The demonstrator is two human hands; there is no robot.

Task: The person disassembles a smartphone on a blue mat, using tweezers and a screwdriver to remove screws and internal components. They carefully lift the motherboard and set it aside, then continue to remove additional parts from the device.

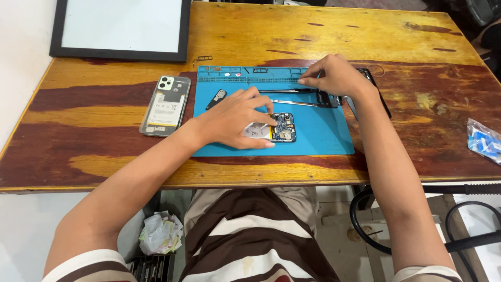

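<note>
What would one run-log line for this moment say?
left hand: rests on opened phone | right hand: fingertips at blue mat top edge, by tweezers | phone back cover: left of mat

A work mat [323, 138] is laid at the middle of the counter [104, 156]. An opened phone [279, 127] is placed on the mat's near half, with tweezers [292, 102] behind it. A phone back cover [165, 106] is set left of the mat, and a framed board [121, 28] behind that.

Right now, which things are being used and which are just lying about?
In use:
- left hand on the opened phone
- right hand at the mat tray
- blue mat
- tweezers

Lying about:
- phone back cover
- black picture frame
- plastic packet
- crumpled paper
</note>
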